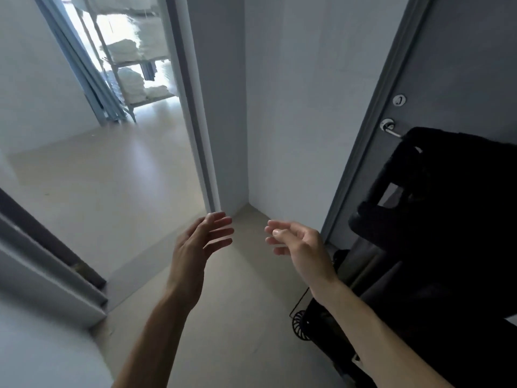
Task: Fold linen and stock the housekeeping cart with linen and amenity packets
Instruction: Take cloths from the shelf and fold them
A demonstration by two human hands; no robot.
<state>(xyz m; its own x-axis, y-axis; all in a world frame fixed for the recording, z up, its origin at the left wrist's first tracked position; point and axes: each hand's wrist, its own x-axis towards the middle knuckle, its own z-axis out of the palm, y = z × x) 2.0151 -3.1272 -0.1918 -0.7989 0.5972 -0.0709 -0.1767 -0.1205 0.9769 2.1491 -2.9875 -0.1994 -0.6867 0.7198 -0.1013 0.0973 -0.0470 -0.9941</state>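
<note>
Hands free: my left hand point(200, 242) and right hand point(296, 242) hang loose and hold nothing, ready for the linen point(131, 50) shelved through the doorway ahead.

Both bare forearms reach forward and upward into view, hands apart and holding nothing. The left hand point(200, 242) has its back turned to the camera, fingers straight and lightly spread, tips aimed up and right toward the other hand. The right hand point(298, 242) is turned thumb-up, fingers loosely curled, their tips pointing left toward the left fingertips.
</note>
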